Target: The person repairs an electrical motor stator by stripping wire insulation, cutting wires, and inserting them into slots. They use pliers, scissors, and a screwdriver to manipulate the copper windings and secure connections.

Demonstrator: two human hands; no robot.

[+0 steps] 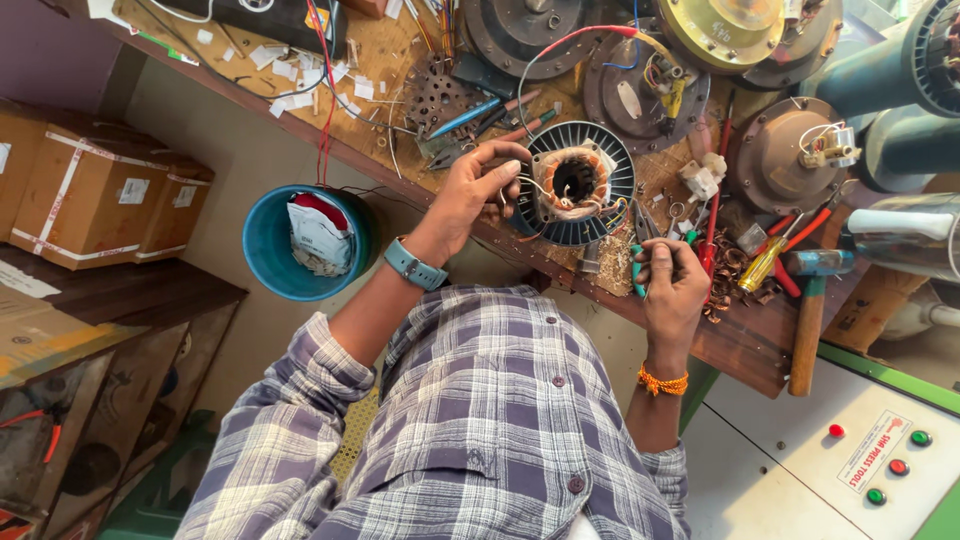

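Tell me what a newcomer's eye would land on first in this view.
Most striking is the round finned stator with copper windings at the middle of the cluttered workbench; the left hand pinches a wire at its edge. Just right of it, the right hand grips green-handled pliers. Left, below the bench, stands a blue bucket.

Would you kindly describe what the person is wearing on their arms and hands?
Both hands are bare, without gloves. The left hand has a teal-strapped watch on its wrist. The right hand has an orange thread band at the wrist. The checked shirt sleeves, purple, grey and white, are rolled up near the elbows.
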